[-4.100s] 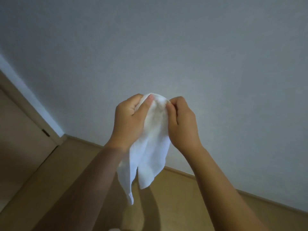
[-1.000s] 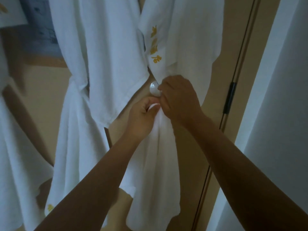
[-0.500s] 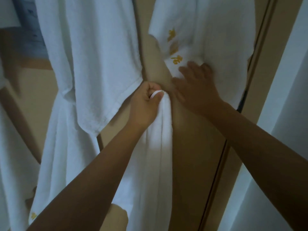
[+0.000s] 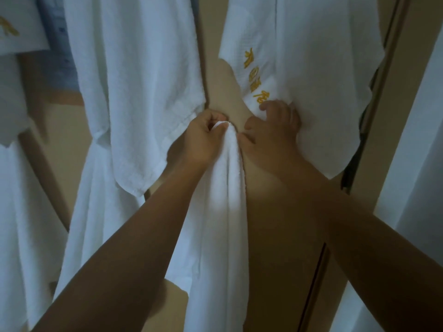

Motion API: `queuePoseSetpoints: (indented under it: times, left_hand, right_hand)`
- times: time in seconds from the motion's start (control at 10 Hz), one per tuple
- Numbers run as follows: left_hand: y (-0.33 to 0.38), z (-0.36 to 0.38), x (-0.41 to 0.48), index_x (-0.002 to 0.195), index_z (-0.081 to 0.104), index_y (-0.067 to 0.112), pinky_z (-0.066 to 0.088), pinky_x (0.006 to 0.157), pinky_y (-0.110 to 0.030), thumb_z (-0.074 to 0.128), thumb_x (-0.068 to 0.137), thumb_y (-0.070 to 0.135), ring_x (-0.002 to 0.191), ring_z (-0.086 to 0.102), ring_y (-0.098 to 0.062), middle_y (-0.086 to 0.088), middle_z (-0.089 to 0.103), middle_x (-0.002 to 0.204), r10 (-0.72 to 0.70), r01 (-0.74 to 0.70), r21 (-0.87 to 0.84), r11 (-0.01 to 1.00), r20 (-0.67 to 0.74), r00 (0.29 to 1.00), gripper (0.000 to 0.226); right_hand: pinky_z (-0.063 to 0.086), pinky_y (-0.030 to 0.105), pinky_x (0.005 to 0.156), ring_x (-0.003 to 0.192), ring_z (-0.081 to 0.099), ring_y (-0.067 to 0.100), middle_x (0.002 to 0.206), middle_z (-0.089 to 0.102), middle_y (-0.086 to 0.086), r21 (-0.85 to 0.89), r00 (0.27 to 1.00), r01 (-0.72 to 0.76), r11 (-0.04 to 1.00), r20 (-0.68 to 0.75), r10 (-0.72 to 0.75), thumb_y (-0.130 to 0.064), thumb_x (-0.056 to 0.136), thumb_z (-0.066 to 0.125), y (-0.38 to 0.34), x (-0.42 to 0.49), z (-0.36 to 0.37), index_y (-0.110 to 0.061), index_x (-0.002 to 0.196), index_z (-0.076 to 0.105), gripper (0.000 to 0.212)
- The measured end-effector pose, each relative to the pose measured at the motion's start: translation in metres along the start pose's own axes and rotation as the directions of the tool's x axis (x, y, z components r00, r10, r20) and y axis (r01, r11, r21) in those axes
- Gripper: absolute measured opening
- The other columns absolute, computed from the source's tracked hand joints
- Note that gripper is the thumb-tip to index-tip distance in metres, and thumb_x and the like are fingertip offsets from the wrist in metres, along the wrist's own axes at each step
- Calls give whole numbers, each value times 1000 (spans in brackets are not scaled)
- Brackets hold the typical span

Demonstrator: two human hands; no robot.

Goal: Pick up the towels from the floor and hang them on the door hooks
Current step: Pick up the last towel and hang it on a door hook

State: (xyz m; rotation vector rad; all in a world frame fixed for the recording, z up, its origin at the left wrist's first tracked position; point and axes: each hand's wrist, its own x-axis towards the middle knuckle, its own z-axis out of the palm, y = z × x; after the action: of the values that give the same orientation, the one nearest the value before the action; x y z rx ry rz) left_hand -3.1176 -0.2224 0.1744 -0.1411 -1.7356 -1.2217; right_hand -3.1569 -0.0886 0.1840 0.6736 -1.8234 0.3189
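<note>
Up against a tan door (image 4: 275, 224), between a large hung towel (image 4: 134, 92) and an embroidered towel (image 4: 323, 92), a person presses one more narrow towel (image 4: 225, 212), its length dropping slack between the forearms. The left hand (image 4: 203, 137) clenches the bunched top, while the right hand (image 4: 271, 133) curls its fingers (image 4: 282, 111) round the embroidered towel's hem. Soft, light and limp, the cloth looks best held by that gathered top. The hook is hidden, and no container shows.
</note>
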Motion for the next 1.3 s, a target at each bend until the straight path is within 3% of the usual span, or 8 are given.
queuePoseSetpoints:
  times: [0.3,0.5,0.6,0.7,0.8,0.9,1.0,1.3]
  left_hand:
    - [-1,8,6,89,68,4,47,81,-17,62,84,2,74,56,8,15,58,81,110,-110,35,993,-22,994,9]
    - [-12,5,-3,71,57,26,45,66,-10,64,82,5,61,53,10,13,58,72,29,-30,-12,999,-87,996,25]
    - [-8,3,1,73,61,20,45,69,-9,64,82,4,62,54,12,14,60,73,24,-23,17,1000,-48,999,19]
    - [-2,7,2,83,68,12,44,73,-8,62,83,2,64,55,13,17,60,74,31,-29,36,999,-52,998,12]
    - [-2,9,0,88,69,8,42,71,-4,62,84,5,66,54,9,19,58,73,39,-34,73,997,-66,997,8]
    - [-7,7,-3,80,63,15,42,68,-8,66,83,12,60,51,11,16,55,69,21,-14,81,997,-95,995,5]
    - [-5,6,-2,66,55,24,39,60,-6,67,82,13,55,48,8,12,54,64,7,1,79,997,-95,995,23]
    - [-20,9,-27,90,63,11,39,67,-9,54,91,14,70,51,-3,4,61,79,82,-64,161,985,-108,991,10]
  right_hand:
    - [16,39,97,116,50,42,116,59,19,31,996,-57,998,72,55,-35,70,48,-5,-5,6,-12,76,66,31]
    - [23,49,109,127,38,47,131,50,25,97,986,-77,992,153,62,-27,79,50,-11,-17,2,-1,85,66,31]
    - [8,39,113,132,29,50,137,40,32,193,985,-118,974,149,90,-14,82,53,-18,-18,-3,7,83,63,23]
    - [-13,4,107,143,12,31,151,18,26,335,965,-202,920,228,128,-7,90,48,-23,-23,-1,9,93,60,20]
    - [15,6,104,137,31,31,142,32,34,421,930,-317,850,312,192,0,93,43,-31,-25,-4,12,97,56,17]
    - [30,34,89,117,43,48,124,41,42,506,862,-437,744,473,185,0,97,34,-36,-29,5,11,116,45,24]
    - [40,53,99,115,47,49,121,46,38,545,833,-523,655,490,257,-17,95,35,-37,-37,14,-9,95,45,13]
    - [35,34,99,125,44,31,135,45,17,351,800,-484,801,549,243,-17,101,25,-43,-48,-17,-6,127,38,31]
